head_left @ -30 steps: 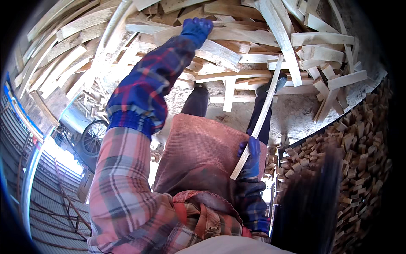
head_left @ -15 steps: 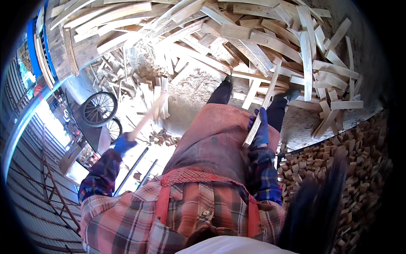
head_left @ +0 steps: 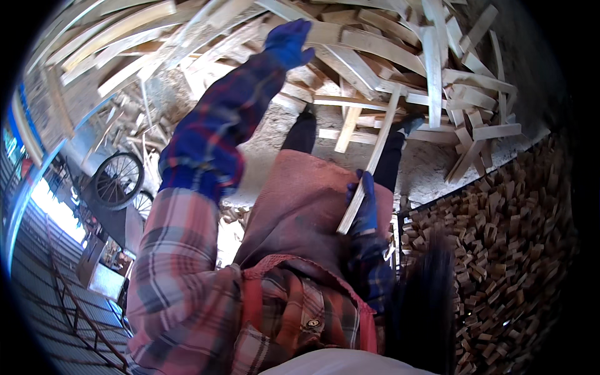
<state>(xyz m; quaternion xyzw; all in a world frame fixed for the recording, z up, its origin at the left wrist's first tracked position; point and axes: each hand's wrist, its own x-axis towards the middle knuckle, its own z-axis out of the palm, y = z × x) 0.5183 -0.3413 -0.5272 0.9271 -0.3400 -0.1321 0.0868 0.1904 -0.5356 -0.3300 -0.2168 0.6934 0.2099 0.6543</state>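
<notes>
My left hand [head_left: 287, 45], in a blue glove, is stretched out over the heap of pale wooden slats [head_left: 381, 47] ahead of me. Its fingers are extended with the thumb apart, and nothing shows in it; whether it touches a slat I cannot tell. Close to my lap, my right hand [head_left: 364, 203], also gloved in blue, is closed around a long narrow wooden slat [head_left: 374, 159]. That slat slants away from me, its near end by my apron [head_left: 294, 200] and its far end over the heap.
A large mass of short wood pieces [head_left: 494, 269] is stacked on the right behind a dark edge. Spoked wheels [head_left: 119, 180] of a cart stand at the left. Beyond them is a corrugated metal wall [head_left: 37, 262]. More slats lie scattered on the earthen floor [head_left: 259, 165].
My left hand has let go of the wooden piece it held low at the left and swung forward and right over the heap. My right hand still grips its slat.
</notes>
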